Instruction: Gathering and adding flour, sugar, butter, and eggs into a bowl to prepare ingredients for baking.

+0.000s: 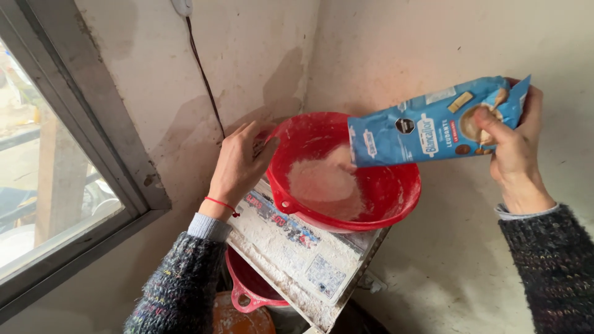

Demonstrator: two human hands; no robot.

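Note:
A red plastic bowl (390,198) with a heap of pale flour (325,182) inside rests on a dusty white stand (297,253) in the corner. My left hand (238,164) grips the bowl's left rim and tilts it toward me. My right hand (516,145) holds the bottom end of a blue flour bag (427,130), which lies almost level with its open mouth over the bowl, right above the flour.
A window with a grey frame (93,124) fills the left side. A dark cable (204,74) runs down the stained wall behind the bowl. Below the stand sit another red bowl (247,291) and an orange container (238,318).

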